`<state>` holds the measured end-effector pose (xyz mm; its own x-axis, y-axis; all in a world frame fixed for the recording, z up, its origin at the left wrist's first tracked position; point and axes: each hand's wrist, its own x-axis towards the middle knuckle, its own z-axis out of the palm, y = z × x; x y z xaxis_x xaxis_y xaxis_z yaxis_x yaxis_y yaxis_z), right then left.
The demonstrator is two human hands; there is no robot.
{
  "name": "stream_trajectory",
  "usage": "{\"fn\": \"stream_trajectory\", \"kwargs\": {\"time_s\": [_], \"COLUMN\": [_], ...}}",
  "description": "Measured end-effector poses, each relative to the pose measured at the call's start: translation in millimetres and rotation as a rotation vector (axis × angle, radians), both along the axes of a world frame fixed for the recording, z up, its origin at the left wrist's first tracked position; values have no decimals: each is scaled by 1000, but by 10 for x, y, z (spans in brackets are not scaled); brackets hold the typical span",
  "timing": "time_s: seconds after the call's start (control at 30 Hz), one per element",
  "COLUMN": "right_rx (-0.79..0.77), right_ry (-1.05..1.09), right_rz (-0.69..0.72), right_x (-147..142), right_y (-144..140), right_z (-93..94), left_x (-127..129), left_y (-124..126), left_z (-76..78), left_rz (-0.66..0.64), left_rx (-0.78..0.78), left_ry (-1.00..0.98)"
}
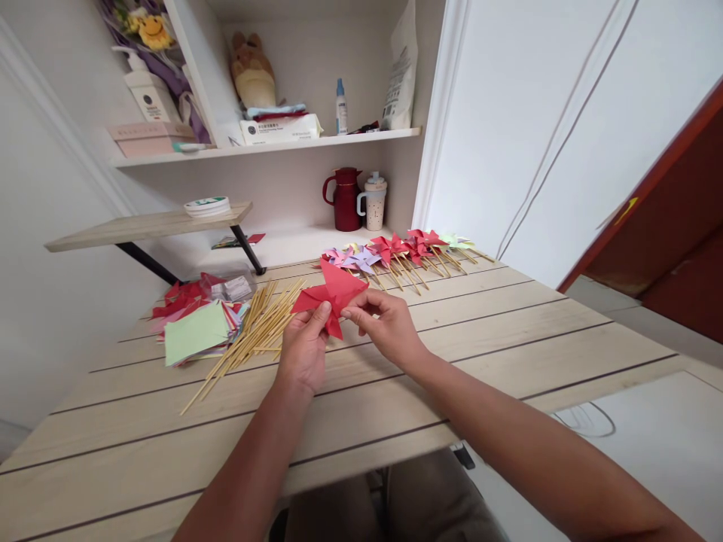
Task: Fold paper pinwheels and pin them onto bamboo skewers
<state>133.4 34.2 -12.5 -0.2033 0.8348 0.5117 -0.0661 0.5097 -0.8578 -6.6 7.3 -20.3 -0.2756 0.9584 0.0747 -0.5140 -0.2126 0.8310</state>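
Observation:
A red paper pinwheel [333, 290] is held up over the table between my two hands. My left hand [305, 346] grips it from the lower left, thumb pressed on the paper near the middle. On the right side, my right hand [384, 320] pinches the edge of a blade between thumb and forefinger. No stick shows on this pinwheel; its back is hidden. Just left of my left hand lies a loose pile of thin wooden sticks [242, 350]. Beside them sits a stack of coloured paper squares [195, 333], pale green on top.
Finished-looking pinwheels on sticks [389, 252] lie in a row at the back of the slatted table [452, 376]. A dark red jug [346, 199] and a lidded cup [374, 202] stand behind. A small raised shelf [152, 226] overhangs the left back.

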Motion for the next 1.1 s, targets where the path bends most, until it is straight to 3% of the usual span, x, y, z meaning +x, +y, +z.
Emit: {"fn": "stream_trajectory", "kwargs": {"time_s": [0.63, 1.1], "right_rx": [-140, -81], "right_ry": [52, 4], "right_rz": [-31, -46], "right_x": [-30, -25], "right_y": [-13, -21], "right_z": [29, 20], "left_x": [16, 22], "left_y": [3, 1], "left_z": [-11, 16], "left_rz": [0, 36], "left_rx": [-18, 5], "left_ry": [10, 69]}}
